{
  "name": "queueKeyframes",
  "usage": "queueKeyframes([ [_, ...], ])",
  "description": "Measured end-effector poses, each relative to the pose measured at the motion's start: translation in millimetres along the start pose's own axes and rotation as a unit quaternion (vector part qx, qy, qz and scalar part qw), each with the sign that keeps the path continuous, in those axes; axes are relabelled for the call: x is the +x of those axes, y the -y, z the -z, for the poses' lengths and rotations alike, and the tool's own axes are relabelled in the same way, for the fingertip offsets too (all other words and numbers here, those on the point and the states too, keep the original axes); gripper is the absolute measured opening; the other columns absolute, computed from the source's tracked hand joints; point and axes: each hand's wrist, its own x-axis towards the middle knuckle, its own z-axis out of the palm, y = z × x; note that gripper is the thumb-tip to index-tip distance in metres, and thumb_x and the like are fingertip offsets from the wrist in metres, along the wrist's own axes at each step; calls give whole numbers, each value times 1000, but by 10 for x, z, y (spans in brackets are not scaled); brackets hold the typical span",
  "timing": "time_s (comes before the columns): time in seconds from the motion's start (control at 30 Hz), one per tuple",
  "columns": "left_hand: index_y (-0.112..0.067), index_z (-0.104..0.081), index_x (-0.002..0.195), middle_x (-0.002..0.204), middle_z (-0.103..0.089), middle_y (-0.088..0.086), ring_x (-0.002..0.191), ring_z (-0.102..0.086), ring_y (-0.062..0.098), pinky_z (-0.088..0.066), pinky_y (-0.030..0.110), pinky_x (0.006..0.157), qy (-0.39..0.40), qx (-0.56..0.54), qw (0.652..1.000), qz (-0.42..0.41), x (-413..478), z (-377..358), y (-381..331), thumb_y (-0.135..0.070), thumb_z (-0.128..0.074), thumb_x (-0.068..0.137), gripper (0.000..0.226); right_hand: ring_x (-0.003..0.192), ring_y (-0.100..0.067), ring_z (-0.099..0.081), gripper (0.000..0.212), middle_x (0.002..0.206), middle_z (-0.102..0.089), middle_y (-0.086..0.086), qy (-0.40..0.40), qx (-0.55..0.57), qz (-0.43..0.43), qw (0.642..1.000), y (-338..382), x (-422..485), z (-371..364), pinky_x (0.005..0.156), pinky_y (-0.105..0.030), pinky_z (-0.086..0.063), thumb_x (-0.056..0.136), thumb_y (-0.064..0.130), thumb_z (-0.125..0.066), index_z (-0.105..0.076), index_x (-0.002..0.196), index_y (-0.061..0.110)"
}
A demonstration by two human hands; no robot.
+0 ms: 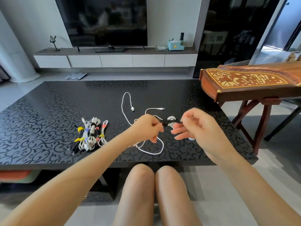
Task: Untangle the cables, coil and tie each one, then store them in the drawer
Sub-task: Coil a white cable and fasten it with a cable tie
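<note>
Bundles of tied white and black cables point(89, 134) lie left on the black patterned worktop point(48, 103). Centre, I see my left hand point(146, 126), grip pinching a black fabric tie point(167, 123) around a small white cable coil point(171, 118); my right hand point(195, 126) pinches its other end.

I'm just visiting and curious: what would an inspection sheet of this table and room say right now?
Surface: black patterned table, low.
Job's things: tied cable bundles lying at left; black strap stretched between both hands, by a small white coil.
Clutter: flat scale on the floor beyond the table.
Hands: left hand and right hand each pinch one end of the strap.
Cables: loose white cable loops across the table, two plug ends free.
Surroundings: television, drawer cabinet, stringed instrument on a stand at right.
</note>
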Motion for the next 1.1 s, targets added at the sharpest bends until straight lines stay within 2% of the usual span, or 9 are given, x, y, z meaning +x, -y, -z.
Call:
queueKeyframes([
  [0.17,0,-68,77,64,-62,9,64,-67,17,-58,25,63,24,-230,971,56,-12,-102,39,-5,-54,92,21,51,-21,-59,25,64,-64,-18,8,123,-110,986,-11,40,28,46,-24,-49,86,-8,-43,-57,67,-1],
  [0.37,-3,-70,75,68,-66,11,71,-71,20,-56,21,63,3,-234,971,50,-41,-155,26,-4,-56,89,20,39,-14,-40,38,52,-47,-6,11,109,-189,976,20,127,-19,39,-21,-28,86,24,-66,-45,57,10],
  [0.47,0,-71,78,70,-66,11,63,-69,14,-52,14,58,-20,-224,974,36,-47,-165,23,-4,-56,89,18,35,-10,-27,47,43,-37,-1,2,39,-197,980,-7,175,-67,37,-21,-18,82,18,-72,-38,50,12],
  [0.53,1,-71,79,70,-66,11,66,-69,16,-56,19,61,-32,-224,973,33,-38,-162,40,-5,-58,88,16,33,-9,-25,46,41,-35,1,0,29,-215,976,-47,205,-68,36,-18,-17,82,10,-71,-38,49,12],
  [0.6,1,-68,80,71,-67,12,71,-69,21,-59,29,68,-26,-232,971,46,-34,-145,68,-7,-62,88,13,32,-8,-26,36,43,-36,-1,15,28,-239,971,-59,222,-54,35,-17,-18,81,5,-70,-45,56,12],
  [0.67,-1,-63,79,71,-67,11,71,-70,24,-59,30,67,-2,-250,966,64,-41,-119,88,-9,-64,89,13,32,-8,-28,17,43,-39,-1,56,27,-268,961,-56,232,-51,34,-17,-20,82,2,-67,-54,85,13],
  [0.77,-4,-58,77,68,-68,9,69,-71,22,-58,27,62,30,-242,967,72,-54,-110,97,-9,-62,90,15,30,-7,-27,24,40,-39,-1,106,29,-298,948,-68,253,-20,31,-17,-20,88,2,-57,-55,112,2],
  [0.97,-8,-54,70,66,-55,8,74,-71,26,-53,25,52,105,-358,924,81,-86,-57,95,0,-52,92,23,37,-11,-37,17,46,-45,-3,145,-23,-242,959,-84,252,28,36,-20,-28,92,8,-52,-69,92,6],
  [1.1,-12,-50,80,82,-66,13,81,-71,30,-48,21,48,175,-429,883,76,-114,-76,154,-3,-45,96,19,69,-11,-63,16,75,-69,-4,153,-69,-172,971,-89,228,38,66,-18,-52,91,4,-57,-72,88,3],
])
